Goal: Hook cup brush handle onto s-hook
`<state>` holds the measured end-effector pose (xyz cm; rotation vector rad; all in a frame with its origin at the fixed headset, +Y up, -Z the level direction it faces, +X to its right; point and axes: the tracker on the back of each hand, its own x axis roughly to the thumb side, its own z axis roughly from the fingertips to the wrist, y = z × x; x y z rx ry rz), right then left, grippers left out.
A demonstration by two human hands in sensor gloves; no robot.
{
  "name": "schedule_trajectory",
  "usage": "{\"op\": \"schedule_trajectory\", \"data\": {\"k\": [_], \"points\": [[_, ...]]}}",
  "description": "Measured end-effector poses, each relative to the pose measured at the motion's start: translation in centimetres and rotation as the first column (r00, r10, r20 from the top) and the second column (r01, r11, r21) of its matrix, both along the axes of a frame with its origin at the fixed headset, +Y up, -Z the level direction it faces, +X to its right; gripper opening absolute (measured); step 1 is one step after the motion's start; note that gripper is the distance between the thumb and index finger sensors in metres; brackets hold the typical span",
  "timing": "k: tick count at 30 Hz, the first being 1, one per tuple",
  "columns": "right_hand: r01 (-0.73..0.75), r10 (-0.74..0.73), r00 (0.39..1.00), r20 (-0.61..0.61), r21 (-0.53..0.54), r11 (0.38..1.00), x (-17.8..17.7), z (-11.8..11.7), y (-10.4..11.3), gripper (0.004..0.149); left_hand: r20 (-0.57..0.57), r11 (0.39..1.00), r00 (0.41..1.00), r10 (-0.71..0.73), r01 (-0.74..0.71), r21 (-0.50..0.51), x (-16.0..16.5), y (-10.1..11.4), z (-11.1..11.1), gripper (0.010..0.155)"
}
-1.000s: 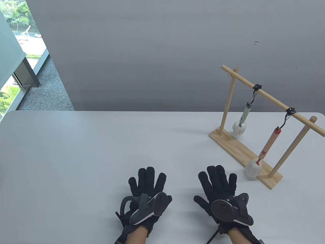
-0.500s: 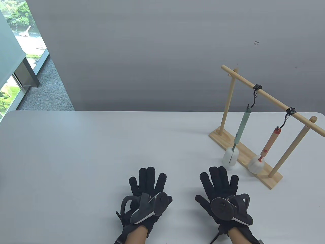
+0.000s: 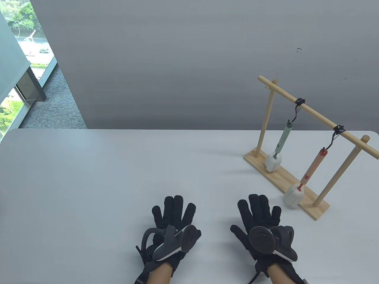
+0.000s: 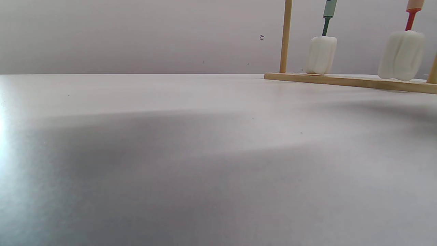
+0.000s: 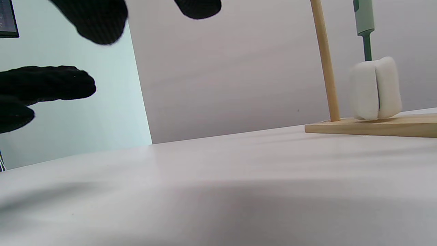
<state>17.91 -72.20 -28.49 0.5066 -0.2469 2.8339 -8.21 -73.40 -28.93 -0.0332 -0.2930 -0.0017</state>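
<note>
A wooden rack [image 3: 314, 114] stands at the table's right with two black s-hooks [image 3: 297, 109] on its bar. A green-handled cup brush [image 3: 282, 139] with a white sponge head [image 3: 272, 162] hangs from the far hook. An orange-handled cup brush [image 3: 314, 166] hangs from the near hook [image 3: 334, 137], its sponge head [image 3: 293, 196] by the base. Both sponge heads show in the left wrist view [image 4: 321, 54] [image 4: 402, 54]. My left hand [image 3: 174, 214] and right hand [image 3: 257, 211] lie open and empty near the table's front edge, left of the rack.
The white table [image 3: 118, 177] stretches to the left and back. The rack's wooden base [image 3: 278, 174] lies diagonally just right of my right hand. A grey wall stands behind, and a window at the far left.
The green brush swung toward me and has swung back toward the base. The orange brush sways slightly. Both hands slid a little forward and right.
</note>
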Motion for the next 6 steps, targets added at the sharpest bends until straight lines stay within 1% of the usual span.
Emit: {"op": "schedule_trajectory", "data": {"k": [6], "points": [[0.000,0.000,1.000,0.001,-0.016,1.000,0.02,-0.13,0.01,0.077,0.026,0.999,1.000,-0.002,0.003,-0.036,0.01,-0.32,0.02,0.077]]}}
